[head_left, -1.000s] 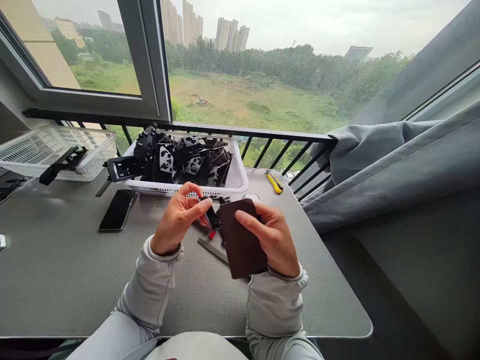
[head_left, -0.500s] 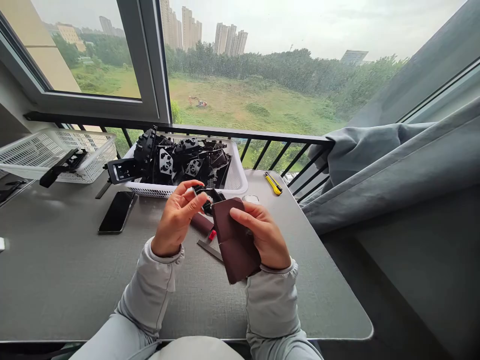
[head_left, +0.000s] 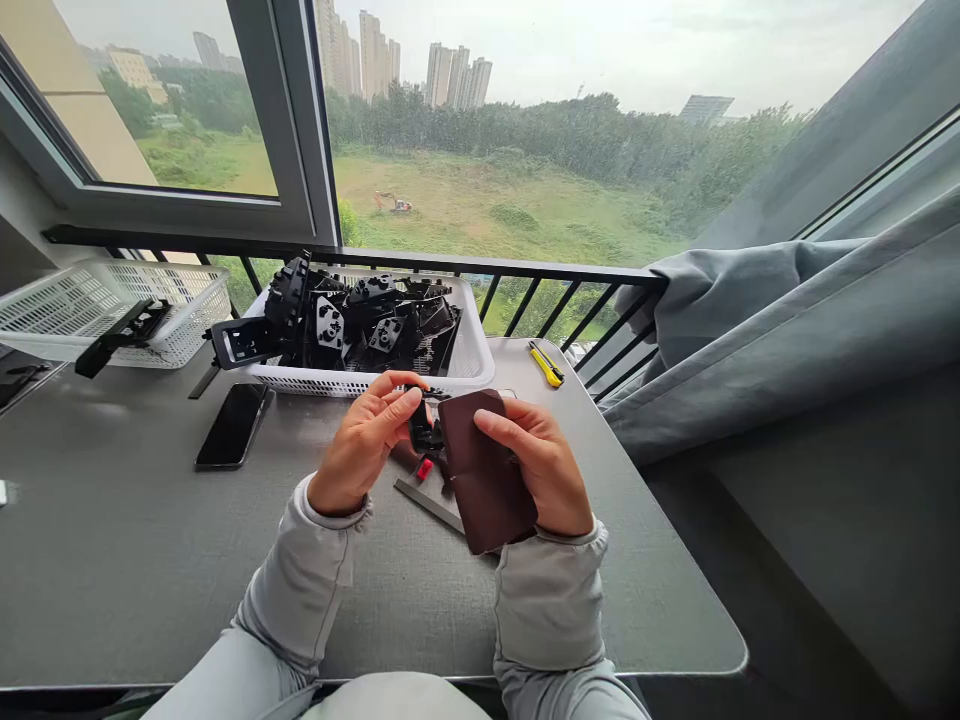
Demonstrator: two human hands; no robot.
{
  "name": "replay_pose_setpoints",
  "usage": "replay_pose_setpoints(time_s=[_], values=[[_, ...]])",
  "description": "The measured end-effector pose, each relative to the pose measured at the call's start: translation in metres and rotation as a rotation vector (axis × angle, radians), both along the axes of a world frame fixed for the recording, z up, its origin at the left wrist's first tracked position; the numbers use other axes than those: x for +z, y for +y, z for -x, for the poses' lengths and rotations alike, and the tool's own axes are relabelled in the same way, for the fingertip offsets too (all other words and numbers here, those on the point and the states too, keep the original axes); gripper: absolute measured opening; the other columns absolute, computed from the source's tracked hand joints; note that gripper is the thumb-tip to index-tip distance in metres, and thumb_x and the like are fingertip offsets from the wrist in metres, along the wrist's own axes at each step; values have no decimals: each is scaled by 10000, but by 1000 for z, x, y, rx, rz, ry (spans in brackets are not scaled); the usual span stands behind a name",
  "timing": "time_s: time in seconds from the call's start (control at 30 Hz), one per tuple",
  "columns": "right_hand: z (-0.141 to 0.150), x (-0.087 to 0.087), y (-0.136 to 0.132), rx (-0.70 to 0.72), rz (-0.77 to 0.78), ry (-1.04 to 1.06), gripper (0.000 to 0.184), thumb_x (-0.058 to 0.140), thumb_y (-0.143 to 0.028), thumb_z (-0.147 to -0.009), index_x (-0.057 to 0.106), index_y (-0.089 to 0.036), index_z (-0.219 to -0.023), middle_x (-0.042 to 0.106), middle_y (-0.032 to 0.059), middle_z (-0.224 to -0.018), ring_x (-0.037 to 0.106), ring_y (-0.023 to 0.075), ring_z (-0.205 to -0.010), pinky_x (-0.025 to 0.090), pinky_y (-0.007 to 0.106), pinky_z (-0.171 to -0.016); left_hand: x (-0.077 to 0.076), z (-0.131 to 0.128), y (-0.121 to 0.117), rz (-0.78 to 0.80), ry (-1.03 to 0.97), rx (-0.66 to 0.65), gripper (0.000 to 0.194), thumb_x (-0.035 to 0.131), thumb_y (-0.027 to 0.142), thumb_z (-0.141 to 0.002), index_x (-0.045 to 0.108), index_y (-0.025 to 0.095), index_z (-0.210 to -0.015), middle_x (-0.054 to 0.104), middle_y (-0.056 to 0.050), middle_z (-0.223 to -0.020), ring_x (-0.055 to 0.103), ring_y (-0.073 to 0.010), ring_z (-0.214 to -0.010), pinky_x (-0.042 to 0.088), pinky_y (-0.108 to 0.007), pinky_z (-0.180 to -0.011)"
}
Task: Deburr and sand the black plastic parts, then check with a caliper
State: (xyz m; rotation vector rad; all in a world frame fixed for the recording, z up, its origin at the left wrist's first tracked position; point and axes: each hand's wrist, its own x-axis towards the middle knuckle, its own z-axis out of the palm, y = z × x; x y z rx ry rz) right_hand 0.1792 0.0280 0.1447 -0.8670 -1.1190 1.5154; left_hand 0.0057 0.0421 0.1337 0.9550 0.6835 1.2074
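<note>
Between thumb and fingers, my left hand grips a small black plastic part. My right hand is closed on a folded sheet of dark brown sandpaper, thumb on its front face. The sheet's left edge is up against the plastic part or just in front of it; I cannot tell whether they touch. Some of the part is hidden behind the sheet. Below the hands a flat metal file lies on the table, near a small red piece.
A white basket heaped with black plastic parts stands at the back. Another white basket is at the left, a black part across its rim. A phone lies left, a yellow utility knife back right. A railing borders the table.
Both hands have moved slightly right. The plastic part has been turned in my left hand, and the sandpaper sits a little higher and farther right.
</note>
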Motion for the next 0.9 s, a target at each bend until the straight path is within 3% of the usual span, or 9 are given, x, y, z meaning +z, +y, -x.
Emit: replay_pose_setpoints(time_s=[0.23, 0.43, 0.53, 0.63, 0.9], values=[[-5, -2, -2, 86, 53, 16, 214, 770, -342, -741, 772, -159, -851, 695, 19, -683, 593, 127, -575, 476, 236, -558, -2, 19, -3, -157, 90, -278, 610, 825, 171, -672, 584, 256, -1226, 670, -21, -941, 626, -135, -824, 500, -261, -792], [-8, -3, -3, 126, -2, -25, 226, 750, -364, -767, 755, -168, -877, 688, 22, -702, 596, 136, -585, 508, 250, -554, 0, 25, -3, -230, 193, -274, 668, 750, 217, -770, 512, 251, -1393, 671, -32, -889, 619, -141, -804, 504, -294, -817], [-9, -3, -4, 109, -48, -74, 203, 736, -371, -780, 737, -183, -858, 662, 19, -723, 585, 144, -601, 513, 259, -542, 0, 27, -2, -247, 242, -265, 530, 709, 271, -814, 602, 219, -1330, 684, -35, -804, 626, -149, -766, 506, -283, -765], [-9, -2, -4, 5, -177, -163, 157, 732, -344, -784, 725, -188, -776, 615, 20, -768, 556, 141, -655, 479, 237, -544, -1, 27, -2, -245, 269, -232, 386, 658, 339, -862, 693, 190, -1217, 692, -46, -733, 629, -146, -701, 505, -266, -707], [-3, 5, -14, -194, -414, -416, 145, 649, -273, -844, 695, -185, -738, 568, 23, -762, 523, 152, -704, 429, 256, -590, 4, 16, -6, -210, 232, -139, 361, 699, 417, -820, 765, 164, -1069, 648, -31, -603, 567, -118, -550, 492, -234, -539]])
